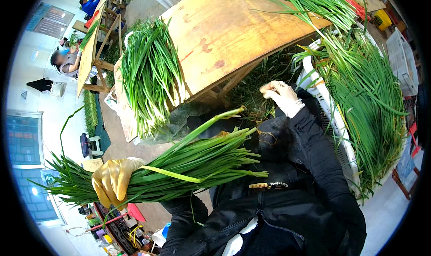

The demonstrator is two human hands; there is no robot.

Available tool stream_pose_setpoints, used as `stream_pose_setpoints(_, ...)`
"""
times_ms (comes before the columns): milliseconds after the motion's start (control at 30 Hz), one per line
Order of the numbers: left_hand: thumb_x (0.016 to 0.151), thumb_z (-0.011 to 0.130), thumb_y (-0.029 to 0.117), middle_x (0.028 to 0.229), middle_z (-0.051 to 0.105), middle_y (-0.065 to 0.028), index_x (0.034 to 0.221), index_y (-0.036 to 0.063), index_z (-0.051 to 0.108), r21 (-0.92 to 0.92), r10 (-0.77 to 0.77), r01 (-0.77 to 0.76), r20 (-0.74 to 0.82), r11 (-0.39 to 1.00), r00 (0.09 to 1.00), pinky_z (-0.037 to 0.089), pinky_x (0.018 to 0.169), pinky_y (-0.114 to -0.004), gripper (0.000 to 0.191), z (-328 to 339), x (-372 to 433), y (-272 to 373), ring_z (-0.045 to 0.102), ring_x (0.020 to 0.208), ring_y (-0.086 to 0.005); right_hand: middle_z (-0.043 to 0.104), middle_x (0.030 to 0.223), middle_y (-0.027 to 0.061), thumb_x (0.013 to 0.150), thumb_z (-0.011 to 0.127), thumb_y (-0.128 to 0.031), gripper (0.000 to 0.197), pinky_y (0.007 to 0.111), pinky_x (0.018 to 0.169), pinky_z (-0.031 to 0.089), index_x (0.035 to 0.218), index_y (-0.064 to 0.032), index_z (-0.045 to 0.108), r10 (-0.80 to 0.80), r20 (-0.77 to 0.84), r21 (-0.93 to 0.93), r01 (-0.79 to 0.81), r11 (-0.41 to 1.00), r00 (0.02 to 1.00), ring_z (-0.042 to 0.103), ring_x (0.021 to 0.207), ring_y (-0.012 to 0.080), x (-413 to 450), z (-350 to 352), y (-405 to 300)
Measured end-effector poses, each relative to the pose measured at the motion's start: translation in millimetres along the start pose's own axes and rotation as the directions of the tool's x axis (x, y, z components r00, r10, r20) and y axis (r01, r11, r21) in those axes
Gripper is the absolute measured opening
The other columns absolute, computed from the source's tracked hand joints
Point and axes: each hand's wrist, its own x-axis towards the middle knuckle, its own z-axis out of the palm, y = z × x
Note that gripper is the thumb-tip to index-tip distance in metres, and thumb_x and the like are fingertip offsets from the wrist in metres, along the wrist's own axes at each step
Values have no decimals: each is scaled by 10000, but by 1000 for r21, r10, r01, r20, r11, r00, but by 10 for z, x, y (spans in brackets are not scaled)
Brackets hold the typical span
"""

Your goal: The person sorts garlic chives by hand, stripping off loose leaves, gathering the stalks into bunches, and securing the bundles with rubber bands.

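Note:
My left hand (112, 182), in a yellowish glove, is closed around a thick bundle of garlic chives (181, 172). The bundle lies across the front of my black jacket, its leaf tips to the left and its stem ends to the right. A yellowed leaf and one thicker stalk stand out from it. My right hand (281, 96), in a pale glove, is raised near the stem ends, fingers bent and thumb close to them; whether something small is between them cannot be made out. Trimmed-looking chives (151, 74) lie in a pile on the wooden table (215, 37).
At my right stands a white plastic basket (336, 121) heaped with chives. More chives (323, 3) and red strips (353, 2) lie at the table's far right. Plant scraps (256, 87) cover the floor under the table. Two people work at another table (88, 54) further left.

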Motion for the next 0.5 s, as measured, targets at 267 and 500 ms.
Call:
stream_pose_setpoints(267, 766, 382, 27, 586, 579, -43, 634, 102, 557, -55, -63, 77, 215, 996, 975, 410, 776, -193, 232, -132, 67, -83, 476, 472, -52, 592, 988, 68, 749, 638, -181, 282, 276, 793, 421, 999, -56, 600, -560, 479, 477, 336, 812, 676, 549, 919, 162, 16, 129, -773)
stream_pose_setpoints(500, 653, 549, -50, 533, 551, 31, 556, 173, 519, -86, -124, 157, 309, 984, 943, 417, 766, -203, 244, -158, 75, -72, 472, 517, -42, 581, 826, 63, 752, 620, -180, 163, 272, 678, 431, 837, -41, 608, -469, 562, 391, 281, 876, 681, 556, 768, 155, 22, 120, -779)
